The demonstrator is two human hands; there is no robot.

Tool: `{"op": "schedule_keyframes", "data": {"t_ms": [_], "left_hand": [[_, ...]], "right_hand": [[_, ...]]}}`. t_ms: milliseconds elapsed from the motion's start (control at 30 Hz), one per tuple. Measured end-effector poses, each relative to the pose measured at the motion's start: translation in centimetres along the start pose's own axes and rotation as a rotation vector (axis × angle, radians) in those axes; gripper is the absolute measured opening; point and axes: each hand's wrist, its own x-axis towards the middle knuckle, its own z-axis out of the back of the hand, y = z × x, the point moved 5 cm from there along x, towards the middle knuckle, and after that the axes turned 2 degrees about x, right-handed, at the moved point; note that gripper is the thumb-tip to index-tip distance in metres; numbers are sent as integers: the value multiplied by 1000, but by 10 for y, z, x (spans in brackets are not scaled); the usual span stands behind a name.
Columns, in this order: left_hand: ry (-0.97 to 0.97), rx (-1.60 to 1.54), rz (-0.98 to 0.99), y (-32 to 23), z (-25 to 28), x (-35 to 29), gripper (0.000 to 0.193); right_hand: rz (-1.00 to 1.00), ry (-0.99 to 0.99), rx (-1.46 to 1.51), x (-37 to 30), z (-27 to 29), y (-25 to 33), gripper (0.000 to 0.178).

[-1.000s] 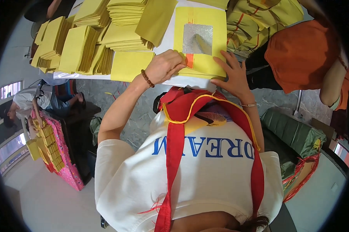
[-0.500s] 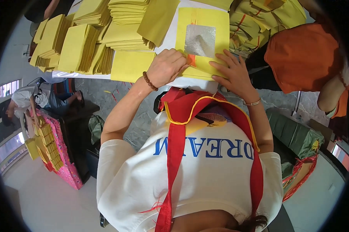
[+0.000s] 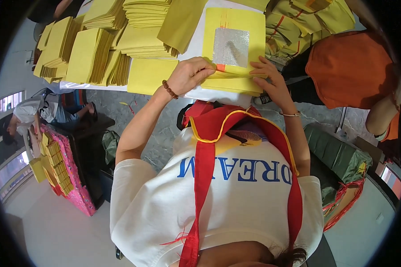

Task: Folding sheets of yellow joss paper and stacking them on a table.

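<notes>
A stack of yellow paper (image 3: pixel 256 35) lies before me at the table's near edge. Its top sheet carries a silver foil square (image 3: pixel 230 48) and an orange mark under it. The sheet's near edge is raised off the paper below. At the left end of that edge, my left hand (image 3: pixel 191 74) pinches the sheet between thumb and fingers. My right hand (image 3: pixel 274 84) grips the right end, thumb below and fingers above. A folded yellow sheet (image 3: pixel 152 76) lies just left of my left hand.
Several yellow paper piles (image 3: pixel 87 55) cover the table's left side. Bundled yellow paper (image 3: pixel 298 26) is at the right, beside a person in an orange garment (image 3: pixel 349 69). A dark green wrapped package (image 3: pixel 338 149) stands low at right. Another person sits by a pink-covered table (image 3: pixel 78 178) at far left.
The top sheet's near edge has come up and away from the paper below. My right hand has gone from lying spread on the paper to gripping its edge; my left stays pinched.
</notes>
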Motion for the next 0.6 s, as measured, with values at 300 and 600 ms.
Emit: {"op": "schedule_keyframes", "data": {"t_ms": [300,600], "left_hand": [[42,26,-56,4,-2,1,18],[61,-33,-54,8,-2,2,18]], "right_hand": [[-29,-3,47,-2,-2,-1,23],[-43,-14,80,-2,-3,-1,31]]}}
